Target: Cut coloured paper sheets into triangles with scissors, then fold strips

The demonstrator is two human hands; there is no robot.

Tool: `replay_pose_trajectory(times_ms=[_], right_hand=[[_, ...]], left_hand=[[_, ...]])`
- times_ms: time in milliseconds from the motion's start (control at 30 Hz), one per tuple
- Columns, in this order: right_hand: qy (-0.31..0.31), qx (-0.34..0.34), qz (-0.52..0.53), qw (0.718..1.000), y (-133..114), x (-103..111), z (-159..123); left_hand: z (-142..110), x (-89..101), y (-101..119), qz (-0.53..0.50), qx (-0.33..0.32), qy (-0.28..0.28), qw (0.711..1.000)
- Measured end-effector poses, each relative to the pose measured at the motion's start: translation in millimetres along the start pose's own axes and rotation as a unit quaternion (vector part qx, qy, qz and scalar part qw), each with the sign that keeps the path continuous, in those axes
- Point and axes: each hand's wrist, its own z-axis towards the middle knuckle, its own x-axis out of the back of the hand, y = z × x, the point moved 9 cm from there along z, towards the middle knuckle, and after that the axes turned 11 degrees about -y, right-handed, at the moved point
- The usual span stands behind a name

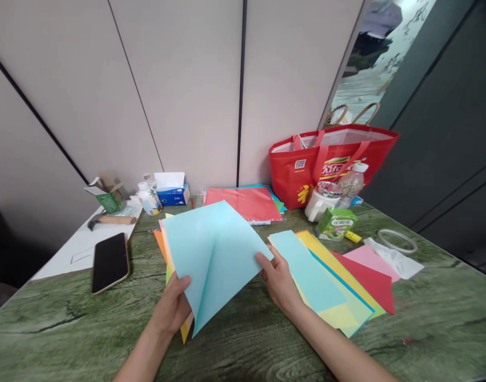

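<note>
A light blue sheet of paper (219,249) is held up off the table, bent along a slanting crease. My left hand (173,305) pinches its lower left edge, thumb on top and fingers hidden behind. At the right corner, my right hand (278,276) has the same sheet between thumb and fingers. Behind its left side, edges of yellow, pink, orange and green sheets show; whether my left hand grips these too I cannot tell. Just right of my right hand lies a fanned pile of coloured paper (310,270), with pale blue, yellow, green and red pieces.
A phone (111,262) and a hammer (111,219) lie on the left. At the back are a tissue box (173,195), a white bottle (149,199), packaged red paper (243,202) and a red bag (298,164). A mug (318,206), plastic bottle (351,185) and green carton (336,224) stand right.
</note>
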Motion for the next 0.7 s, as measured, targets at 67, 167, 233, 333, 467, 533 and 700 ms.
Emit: replay_pose_trajectory(times_ms=[67,167,233,333,467,533,700], right_hand=[[-0.027,-0.014,0.02,0.999,3,-11,-2],[-0.076,-0.034,0.052,0.995,6,-28,-6],[-0.095,-0.038,0.068,0.992,7,-32,-8],[-0.112,-0.025,0.081,0.99,7,-33,-6],[-0.156,-0.001,0.078,0.985,3,-42,-8],[-0.189,0.001,0.069,0.979,1,-53,-14],[-0.143,-0.012,-0.149,0.978,0,-45,-20]], left_hand=[[-2,-1.5,-1,-0.006,0.004,0.006,1.0],[-3,-7.2,-3,-0.005,0.009,-0.004,1.0],[-3,-7.7,-5,0.009,0.012,-0.006,1.0],[0,-3.1,-9,0.065,0.006,-0.002,0.998],[2,-8.6,-6,0.193,-0.064,-0.025,0.979],[0,-19.7,-5,0.226,-0.097,-0.057,0.968],[-3,-40.4,-13,0.201,-0.092,-0.123,0.967]])
